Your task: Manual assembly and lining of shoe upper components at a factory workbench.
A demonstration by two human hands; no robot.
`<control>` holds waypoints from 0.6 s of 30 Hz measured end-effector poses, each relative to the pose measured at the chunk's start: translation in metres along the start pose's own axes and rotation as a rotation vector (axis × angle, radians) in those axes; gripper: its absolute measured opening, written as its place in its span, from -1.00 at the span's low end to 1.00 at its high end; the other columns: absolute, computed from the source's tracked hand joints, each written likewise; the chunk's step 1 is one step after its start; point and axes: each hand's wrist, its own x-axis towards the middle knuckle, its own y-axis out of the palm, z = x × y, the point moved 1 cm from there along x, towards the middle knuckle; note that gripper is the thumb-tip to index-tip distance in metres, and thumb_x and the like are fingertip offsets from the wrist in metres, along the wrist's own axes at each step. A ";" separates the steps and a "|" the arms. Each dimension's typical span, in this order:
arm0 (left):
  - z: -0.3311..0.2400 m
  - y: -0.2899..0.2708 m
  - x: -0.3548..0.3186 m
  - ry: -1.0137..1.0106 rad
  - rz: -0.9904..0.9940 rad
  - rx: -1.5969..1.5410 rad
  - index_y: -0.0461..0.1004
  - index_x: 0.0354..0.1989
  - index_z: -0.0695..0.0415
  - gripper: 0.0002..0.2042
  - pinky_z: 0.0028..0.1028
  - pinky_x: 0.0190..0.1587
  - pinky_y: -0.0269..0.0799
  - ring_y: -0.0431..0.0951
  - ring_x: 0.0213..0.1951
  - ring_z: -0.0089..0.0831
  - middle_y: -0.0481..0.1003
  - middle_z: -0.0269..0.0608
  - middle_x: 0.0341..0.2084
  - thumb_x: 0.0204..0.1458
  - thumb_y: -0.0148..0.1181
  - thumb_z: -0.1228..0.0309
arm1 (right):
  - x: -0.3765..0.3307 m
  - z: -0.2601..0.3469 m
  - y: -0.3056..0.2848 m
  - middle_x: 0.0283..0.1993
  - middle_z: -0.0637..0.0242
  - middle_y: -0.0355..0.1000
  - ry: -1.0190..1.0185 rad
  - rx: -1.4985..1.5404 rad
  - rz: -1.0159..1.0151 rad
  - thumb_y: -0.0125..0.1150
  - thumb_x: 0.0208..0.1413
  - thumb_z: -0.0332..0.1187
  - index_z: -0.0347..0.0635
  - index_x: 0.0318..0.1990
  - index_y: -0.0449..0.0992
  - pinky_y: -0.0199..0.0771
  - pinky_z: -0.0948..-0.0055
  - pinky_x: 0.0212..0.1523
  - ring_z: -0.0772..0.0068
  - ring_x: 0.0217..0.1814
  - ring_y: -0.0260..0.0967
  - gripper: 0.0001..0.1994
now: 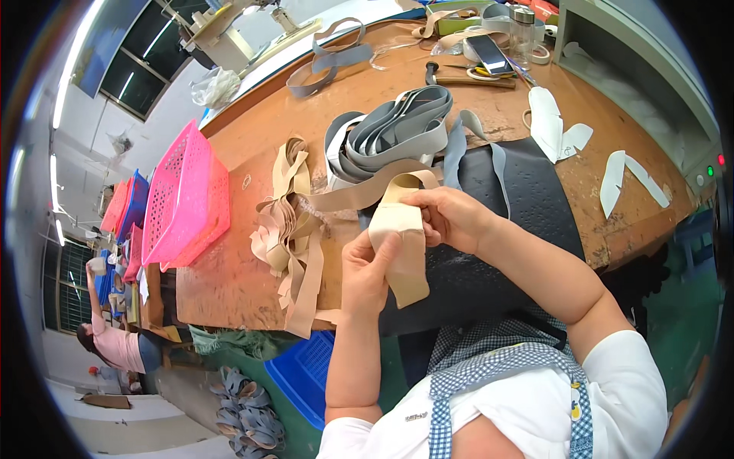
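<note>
Both my hands grip a beige strip (407, 264) above the black mat (489, 252) at the table's near edge. My left hand (368, 268) pinches its left side, thumb on top. My right hand (451, 218) pinches the upper right part, fingers partly hidden behind the material. A paler cream patch shows on the strip between my thumbs, and its lower end hangs free. From the top the strip loops back and runs left to a bunched pile of beige strips (287, 229). A coil of grey strips (401, 138) lies just beyond my hands.
A pink perforated basket (187, 195) stands at the table's left edge. White pattern pieces (547, 122) lie to the right. A hammer (470, 79), phone (489, 55) and glass jar (522, 34) are at the back. A blue crate (302, 375) sits below; another person (118, 344) is far left.
</note>
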 end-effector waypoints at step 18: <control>0.027 0.043 -0.039 0.073 0.239 0.618 0.56 -0.21 0.30 -0.76 -0.46 -0.11 0.53 0.62 -0.18 -0.41 0.59 -0.16 -0.23 -0.09 0.31 0.75 | -0.169 0.003 -0.019 -0.38 0.19 0.52 -0.237 0.185 -0.158 0.23 0.23 -0.29 -0.39 -0.23 0.56 0.42 0.57 -0.44 0.51 -0.43 0.46 -0.75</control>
